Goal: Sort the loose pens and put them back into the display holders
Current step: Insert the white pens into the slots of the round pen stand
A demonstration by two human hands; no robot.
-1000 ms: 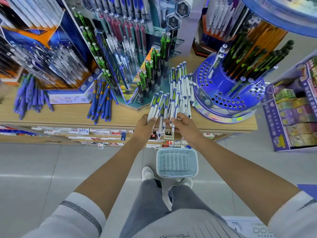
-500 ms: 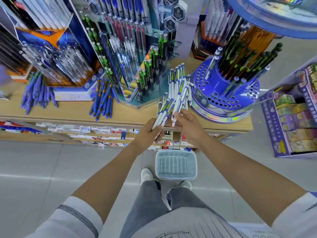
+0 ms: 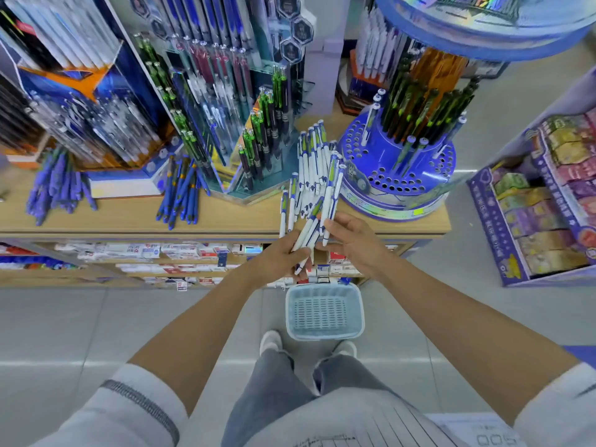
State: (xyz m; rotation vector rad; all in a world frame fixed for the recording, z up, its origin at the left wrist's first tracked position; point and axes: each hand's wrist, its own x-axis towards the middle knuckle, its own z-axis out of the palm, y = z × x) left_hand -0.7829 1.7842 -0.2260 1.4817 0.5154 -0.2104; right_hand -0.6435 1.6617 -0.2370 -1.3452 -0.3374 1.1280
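White pens [image 3: 332,195], tips nearward, tilted right

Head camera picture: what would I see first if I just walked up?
Probably the bunch of white-and-blue pens held in the left hand and right hand, in the middle at the shelf edge. Just behind stands the round blue holder full of holes, and loose blue pens lie heaped further left.

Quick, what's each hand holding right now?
Left hand: grips a bunch of white-and-blue pens.
Right hand: pinches more of the same pens.
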